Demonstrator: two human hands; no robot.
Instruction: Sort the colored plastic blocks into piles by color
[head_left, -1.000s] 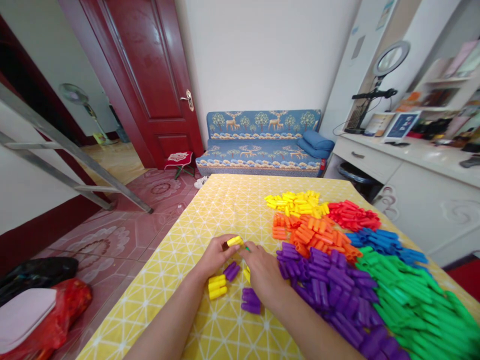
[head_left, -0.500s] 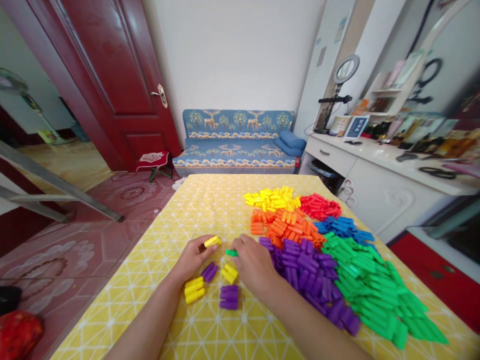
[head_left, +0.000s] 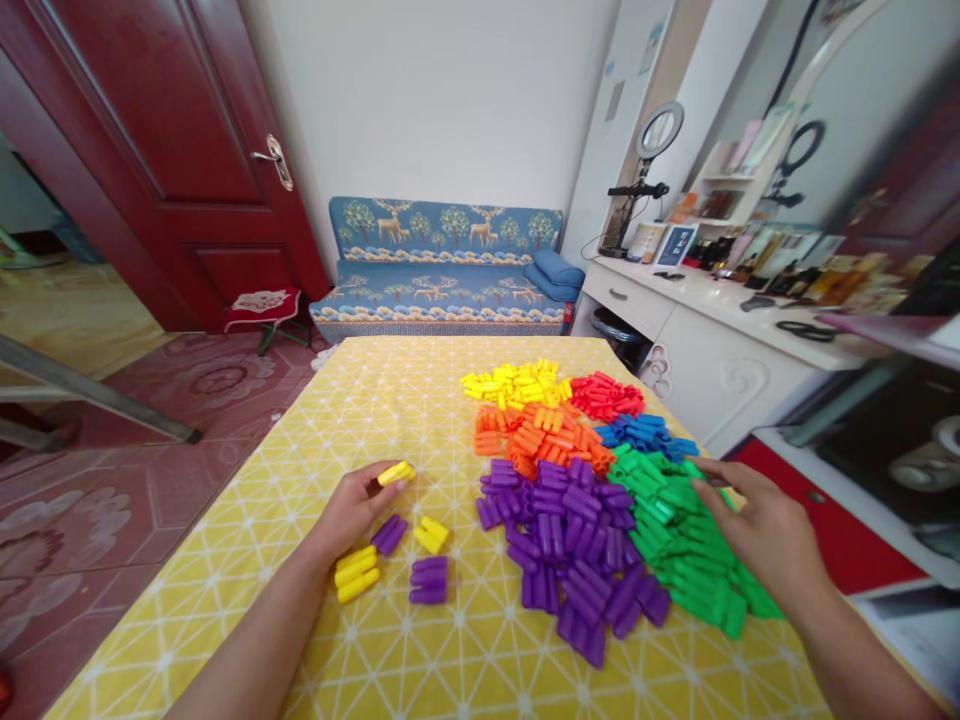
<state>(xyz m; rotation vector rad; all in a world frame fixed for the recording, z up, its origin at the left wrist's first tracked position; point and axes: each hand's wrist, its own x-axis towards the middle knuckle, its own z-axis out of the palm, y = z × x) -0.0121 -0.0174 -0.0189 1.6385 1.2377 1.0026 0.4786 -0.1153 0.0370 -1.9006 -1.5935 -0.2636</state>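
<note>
Moved: right hand [head_left: 765, 525] has left the small pcs by the left hand and swung out to the green pile [head_left: 675, 530]; cam panned right too.
Left hand [head_left: 352, 505]: unchanged spot, pinching a yellow piece [head_left: 396, 472] betw. thumb + fingertips, held just above the tablecloth [head_left: 390, 400].
Right hand grip: fingers spread + loosely curled, nothing in it; fingertips at the pile's far-right edge, touching or just over the top pcs, can't tell which.
Green pile loc.: right side of table, butted against the purple pile [head_left: 577, 550]; blue pile [head_left: 645, 435] behind it.
Small pcs near left hand: yellow pair [head_left: 355, 572], purple piece [head_left: 390, 533], second yellow [head_left: 432, 534], purple pair [head_left: 429, 580], all lying flat, apart from the big heaps.
Other heaps: orange pile [head_left: 536, 440], yellow pile [head_left: 514, 383], red pile [head_left: 606, 395] farther back.
Handling (judgement): hard moulded plastic, light, stiff, smooth so a bit slippery; not fragile. Loose heap, so pcs will slide + shift when one is pulled.
Where to grab (judgement): take one top pc across its short sides, thumb opposite index, near the middle, lift straight up to avoid dragging neighbours.
</note>
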